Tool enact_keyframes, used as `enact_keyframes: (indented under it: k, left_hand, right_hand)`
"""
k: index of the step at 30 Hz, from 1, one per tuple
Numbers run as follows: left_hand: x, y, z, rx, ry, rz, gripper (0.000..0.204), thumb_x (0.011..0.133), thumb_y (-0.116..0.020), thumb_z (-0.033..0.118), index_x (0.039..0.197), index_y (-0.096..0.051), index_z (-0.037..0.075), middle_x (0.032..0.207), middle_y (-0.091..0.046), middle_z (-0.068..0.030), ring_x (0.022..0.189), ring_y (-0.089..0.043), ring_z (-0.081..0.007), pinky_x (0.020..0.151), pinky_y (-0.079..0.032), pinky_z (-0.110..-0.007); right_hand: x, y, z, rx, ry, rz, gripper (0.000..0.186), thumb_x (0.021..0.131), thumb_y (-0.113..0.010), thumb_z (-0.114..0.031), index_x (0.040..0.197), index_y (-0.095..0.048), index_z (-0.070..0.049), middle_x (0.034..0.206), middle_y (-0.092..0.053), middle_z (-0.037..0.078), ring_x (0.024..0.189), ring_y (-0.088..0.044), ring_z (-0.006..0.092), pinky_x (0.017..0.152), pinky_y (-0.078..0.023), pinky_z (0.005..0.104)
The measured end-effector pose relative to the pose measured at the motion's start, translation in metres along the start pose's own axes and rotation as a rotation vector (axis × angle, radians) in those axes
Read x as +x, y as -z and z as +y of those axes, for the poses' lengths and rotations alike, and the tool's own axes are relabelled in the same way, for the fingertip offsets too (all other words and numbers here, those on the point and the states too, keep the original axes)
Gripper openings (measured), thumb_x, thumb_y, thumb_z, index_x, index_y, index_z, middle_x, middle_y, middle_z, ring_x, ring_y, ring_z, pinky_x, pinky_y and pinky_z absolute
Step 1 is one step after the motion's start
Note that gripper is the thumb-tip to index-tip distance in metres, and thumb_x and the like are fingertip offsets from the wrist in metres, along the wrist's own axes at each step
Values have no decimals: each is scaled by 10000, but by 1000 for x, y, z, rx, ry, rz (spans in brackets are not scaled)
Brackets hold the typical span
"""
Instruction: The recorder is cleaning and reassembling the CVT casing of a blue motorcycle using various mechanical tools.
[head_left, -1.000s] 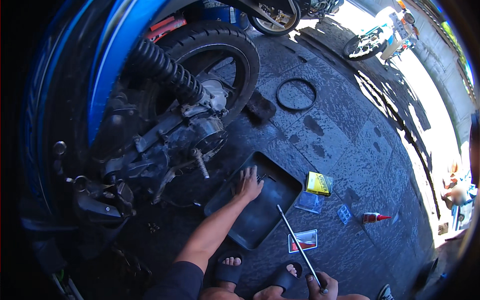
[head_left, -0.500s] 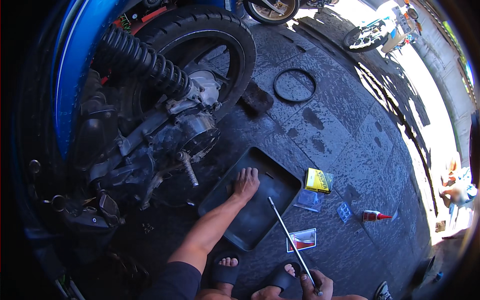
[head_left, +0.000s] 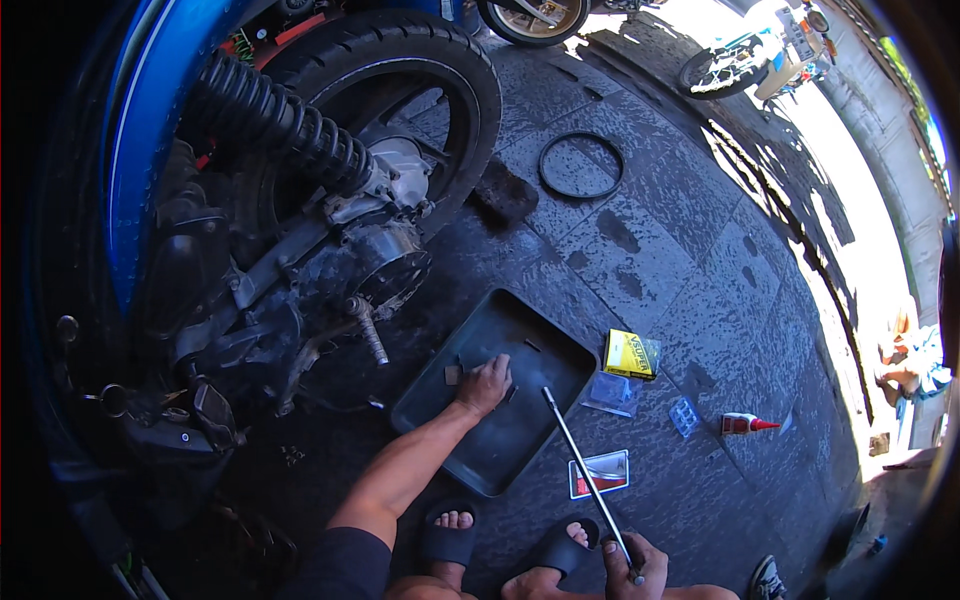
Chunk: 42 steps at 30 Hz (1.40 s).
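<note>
My left hand (head_left: pixel 487 385) is down inside a black tray (head_left: pixel 480 486), its fingers curled together. A small dark piece shows at its fingertips; what the fingers hold, if anything, I cannot make out. Beside the hand lies a small square brownish piece (head_left: pixel 453 375), and farther up the tray a short dark pin (head_left: pixel 533 345). In my right hand (head_left: pixel 640 570), near the lower edge, is a long shiny metal rod (head_left: pixel 588 478). The rod slants up and left, its far tip over the tray's right side.
A partly dismantled motorcycle with its rear wheel (head_left: pixel 487 150) stands left. Right of the tray lie a yellow box (head_left: pixel 632 354), clear plastic packets (head_left: pixel 612 392), a card (head_left: pixel 612 472) and a red-capped bottle (head_left: pixel 740 424). A black ring (head_left: pixel 620 170) lies farther off.
My left hand has drawn slightly nearer within the tray, uncovering the square piece beside it. My right hand still holds the rod. The whole view has shifted a little.
</note>
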<state>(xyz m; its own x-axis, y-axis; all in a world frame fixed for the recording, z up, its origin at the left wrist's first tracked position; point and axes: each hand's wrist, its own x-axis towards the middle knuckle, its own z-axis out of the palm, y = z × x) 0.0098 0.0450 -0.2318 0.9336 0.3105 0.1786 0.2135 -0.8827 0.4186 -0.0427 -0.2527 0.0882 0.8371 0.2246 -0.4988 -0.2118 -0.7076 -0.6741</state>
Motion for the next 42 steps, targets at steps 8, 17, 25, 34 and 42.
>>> enact_keyframes:
  k: [8, 17, 25, 34, 42]
  left_hand:
    - [64, -12, 1, -298, 75, -120, 204, 923, -594, 201, 1088, -549, 91, 987, -659, -166, 896, -639, -404, 754, -535, -494]
    - [32, -9, -10, -153, -64, -203, 193, 897, -545, 167, 1082, -530, 115, 940, -628, -150, 825, -660, -387, 713, -543, -509]
    - [-51, 27, 4, -76, 32, -50, 196, 778, -661, 145, 941, -564, 97, 876, -546, -89, 897, -582, -285, 747, -485, -437]
    - [-83, 73, 33, -600, 553, 263, 131, 794, -693, 159, 836, -617, 62, 895, -603, -107, 844, -608, -240, 769, -497, -396]
    - [-95, 166, 30, -2268, 1101, 327, 157, 924, -578, 211, 816, -593, 97, 795, -637, -55, 614, -600, -152, 576, -490, -287]
  right_hand:
    - [5, -2, -3, -73, -51, -32, 202, 928, -606, -121, 1039, -669, 34, 810, -681, 120, 758, -611, 153, 717, -492, 314]
    - [5, -1, -5, -52, -25, -6, 210, 937, -596, -142, 1040, -665, 27, 782, -665, 101, 746, -577, 120, 701, -482, 298]
    - [4, -10, 5, -2, -2, -32, 215, 948, -591, -163, 1020, -666, 25, 776, -664, 104, 735, -572, 125, 693, -480, 308]
    - [-4, -22, -3, -72, 110, -105, 213, 954, -588, -186, 977, -675, 7, 774, -670, 102, 703, -591, 151, 661, -479, 321]
    - [-22, -29, -10, -106, 228, -264, 239, 950, -592, -216, 1012, -687, -6, 783, -673, 123, 716, -603, 167, 678, -484, 332]
